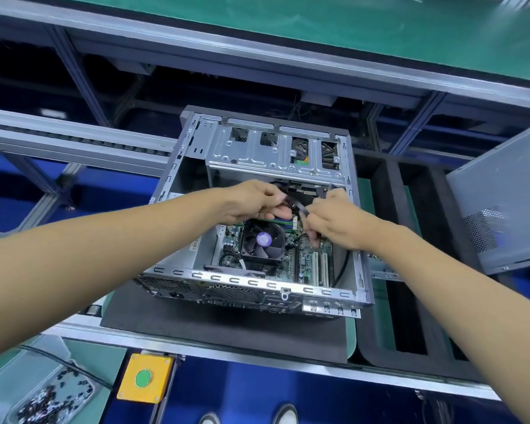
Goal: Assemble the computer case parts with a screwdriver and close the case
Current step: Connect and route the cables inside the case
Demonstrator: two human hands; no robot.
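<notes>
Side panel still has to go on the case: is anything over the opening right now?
Yes. Both the left hand and right hand reach into the open case, holding a cable. The side panel leans apart, at right.

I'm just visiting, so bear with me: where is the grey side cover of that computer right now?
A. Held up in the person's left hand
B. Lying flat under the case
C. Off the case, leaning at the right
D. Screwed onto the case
C: the side panel stands tilted at the right, apart from the open computer case, whose fan and board are exposed while the left hand and right hand handle a cable inside.
</notes>
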